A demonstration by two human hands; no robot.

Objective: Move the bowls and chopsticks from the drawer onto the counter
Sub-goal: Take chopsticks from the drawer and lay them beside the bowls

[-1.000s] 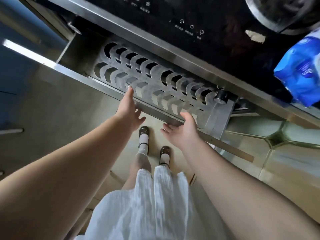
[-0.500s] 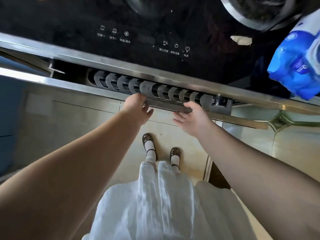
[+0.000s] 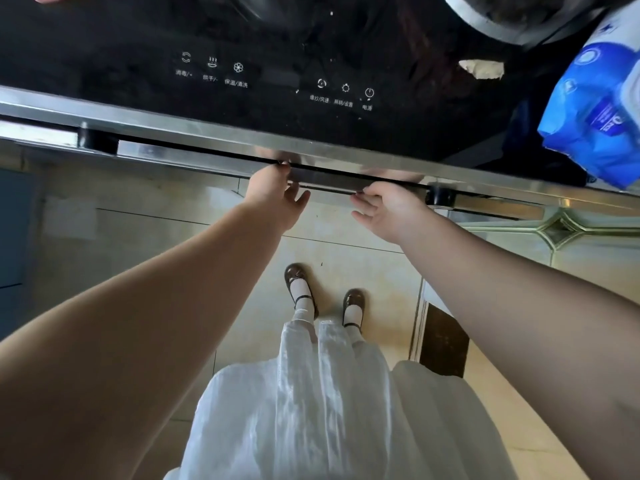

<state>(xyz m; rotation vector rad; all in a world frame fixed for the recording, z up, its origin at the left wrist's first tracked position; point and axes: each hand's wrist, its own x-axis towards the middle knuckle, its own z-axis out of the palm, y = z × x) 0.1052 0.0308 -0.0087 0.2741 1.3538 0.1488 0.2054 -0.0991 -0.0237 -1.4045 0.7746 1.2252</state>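
Observation:
The steel drawer (image 3: 204,160) under the black glass cooktop (image 3: 277,43) is pushed in almost flush, leaving only a thin dark gap. Its rack is hidden, and no bowls or chopsticks show anywhere in the head view. My left hand (image 3: 273,197) presses its fingertips against the drawer's front edge near the middle, holding nothing. A little to the right, my right hand (image 3: 388,211) lies palm-up with its fingers touching the same edge, also holding nothing.
A blue plastic package (image 3: 595,116) sits at the cooktop's right end, beside the rim of a metal pot (image 3: 512,22). A torn scrap of paper (image 3: 481,69) lies on the glass. My white skirt and brown shoes (image 3: 301,289) are below, on tiled floor.
The drawer, wide open with its empty slotted rack showing a second ago, has slid inward under both hands until nearly shut. My view has shifted up over the cooktop.

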